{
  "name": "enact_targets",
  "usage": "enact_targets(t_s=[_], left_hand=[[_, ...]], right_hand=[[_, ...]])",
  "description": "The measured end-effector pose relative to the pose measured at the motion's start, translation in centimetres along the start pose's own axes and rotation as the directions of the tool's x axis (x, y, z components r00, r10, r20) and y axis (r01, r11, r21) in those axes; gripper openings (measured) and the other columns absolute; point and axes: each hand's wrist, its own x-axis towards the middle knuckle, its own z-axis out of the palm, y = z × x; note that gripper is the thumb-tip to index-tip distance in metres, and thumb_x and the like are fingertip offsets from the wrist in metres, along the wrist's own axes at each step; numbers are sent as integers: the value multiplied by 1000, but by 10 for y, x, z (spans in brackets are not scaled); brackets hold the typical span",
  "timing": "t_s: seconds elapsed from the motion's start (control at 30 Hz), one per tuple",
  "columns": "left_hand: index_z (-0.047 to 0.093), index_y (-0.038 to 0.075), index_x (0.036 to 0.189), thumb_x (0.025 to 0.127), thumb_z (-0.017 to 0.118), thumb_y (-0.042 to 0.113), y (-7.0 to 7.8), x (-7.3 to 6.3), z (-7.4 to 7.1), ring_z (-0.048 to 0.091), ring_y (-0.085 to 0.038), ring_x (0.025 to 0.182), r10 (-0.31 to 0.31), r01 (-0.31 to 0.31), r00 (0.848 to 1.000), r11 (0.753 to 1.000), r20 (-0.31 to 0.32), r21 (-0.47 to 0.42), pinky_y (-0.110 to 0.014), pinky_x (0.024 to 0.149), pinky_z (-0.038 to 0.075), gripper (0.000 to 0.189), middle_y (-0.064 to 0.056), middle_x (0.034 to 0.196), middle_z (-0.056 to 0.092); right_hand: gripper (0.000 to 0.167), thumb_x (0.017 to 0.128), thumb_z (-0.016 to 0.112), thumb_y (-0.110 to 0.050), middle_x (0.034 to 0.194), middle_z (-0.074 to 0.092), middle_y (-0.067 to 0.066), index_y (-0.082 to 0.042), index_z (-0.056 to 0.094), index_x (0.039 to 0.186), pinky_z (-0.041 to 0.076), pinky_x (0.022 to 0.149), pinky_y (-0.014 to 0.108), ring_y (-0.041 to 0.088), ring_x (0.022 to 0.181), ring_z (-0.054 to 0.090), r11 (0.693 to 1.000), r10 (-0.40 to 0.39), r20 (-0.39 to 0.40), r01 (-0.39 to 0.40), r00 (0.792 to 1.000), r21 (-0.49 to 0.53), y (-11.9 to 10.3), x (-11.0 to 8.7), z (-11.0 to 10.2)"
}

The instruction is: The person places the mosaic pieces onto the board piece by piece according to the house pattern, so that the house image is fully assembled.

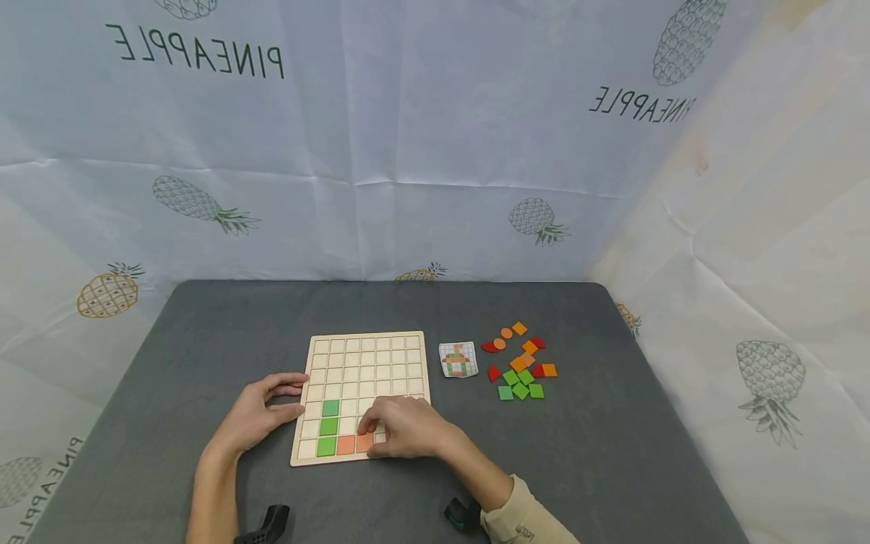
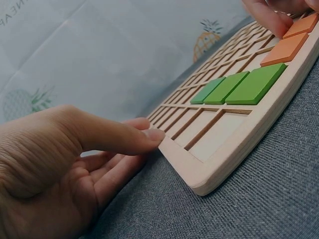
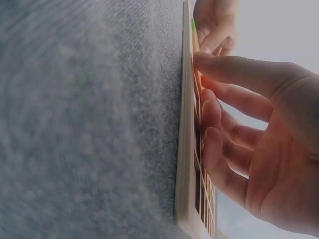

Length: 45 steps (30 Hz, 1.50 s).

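Note:
A wooden grid board (image 1: 367,374) lies on the table. Along its near row sit a green tile (image 2: 256,84) and two orange tiles (image 2: 284,50), with two more green tiles (image 2: 227,88) in line above the first. My right hand (image 1: 411,427) is over the near row, thumb and index finger pinching the second orange tile (image 1: 364,443) at its cell. The other fingers of that hand bend over the grid. At the board's left edge, my left hand (image 1: 254,412) rests with thumb and fingertips against the rim, its fingers loosely extended.
Right of the board lies a small pattern card (image 1: 458,360). Farther right are scattered green tiles (image 1: 520,391), orange squares (image 1: 519,329), orange discs (image 1: 499,344) and red pieces (image 1: 494,373). A pineapple-print cloth (image 1: 381,136) hangs behind the grey table (image 1: 612,453).

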Motion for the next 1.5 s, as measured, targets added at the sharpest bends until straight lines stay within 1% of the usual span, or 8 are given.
enact_targets(t_s=[0.23, 0.47, 0.77, 0.97, 1.13, 1.27, 1.37, 1.5], left_hand=[[59, -4, 149, 94, 81, 3, 0, 0, -1, 70, -3, 110, 0, 0, 1000, 1000, -2, 5, -17, 88, 62, 60, -25, 143, 65], [59, -4, 149, 94, 81, 3, 0, 0, -2, 69, -2, 109, 0, 0, 1000, 1000, -5, 11, -17, 88, 61, 60, -25, 142, 65], [58, -5, 149, 94, 81, 2, 1, 0, -1, 68, -2, 109, -5, 5, 1000, 1000, -3, 0, -17, 88, 62, 60, -26, 142, 64], [58, -4, 150, 94, 80, 2, 0, -1, -1, 68, 0, 110, -3, 3, 1000, 1000, 3, -9, -17, 88, 62, 60, -26, 143, 63], [59, -4, 150, 95, 80, 2, 0, 0, 0, 69, -4, 111, -5, 5, 1000, 1000, 0, -3, -18, 88, 62, 59, -26, 143, 63], [59, -4, 149, 95, 80, 2, 0, 0, 0, 69, -6, 111, -8, 8, 1000, 1000, 0, -1, -18, 88, 62, 59, -25, 143, 63], [59, -4, 149, 94, 80, 2, 1, 0, 0, 68, -4, 111, -10, 10, 1000, 1000, -2, -2, -18, 88, 62, 59, -25, 143, 64], [59, -4, 149, 94, 80, 2, 1, 0, 1, 68, -3, 110, -7, 7, 1000, 1000, -3, -7, -18, 88, 62, 59, -26, 143, 64]], right_hand=[[25, 89, 91, -32, 106, 72, -20, -33, 82, 112, 44, 73, 13, -11, 76, 53, 1000, 4, 9, -4, 1000, 2, 0, -2, -3], [23, 91, 88, -27, 102, 74, -16, -27, 82, 113, 43, 70, 11, -11, 71, 52, 999, -13, 26, 12, 1000, 53, 5, -4, -10], [24, 93, 87, -29, 106, 78, -10, -22, 82, 116, 46, 67, 15, -9, 72, 55, 990, 44, -3, -44, 999, 133, 18, -12, -30], [27, 95, 85, -25, 110, 80, -1, -15, 81, 121, 49, 67, 18, -4, 73, 60, 972, 87, -55, -72, 995, 225, 33, -26, -51], [30, 97, 84, -24, 107, 79, 5, -11, 80, 123, 50, 65, 20, 2, 74, 60, 964, 110, -113, -78, 988, 254, 50, -42, -65], [31, 96, 85, -23, 112, 79, 9, -7, 80, 122, 52, 63, 21, 3, 76, 62, 955, 134, -150, -87, 980, 284, 65, -55, -75], [32, 95, 86, -22, 119, 80, 11, -6, 79, 122, 53, 64, 21, 3, 76, 63, 946, 161, -170, -102, 972, 308, 76, -64, -82], [34, 95, 86, -22, 115, 80, 10, -7, 79, 124, 52, 62, 22, 5, 71, 60, 936, 203, -187, -135, 961, 324, 89, -76, -88]])
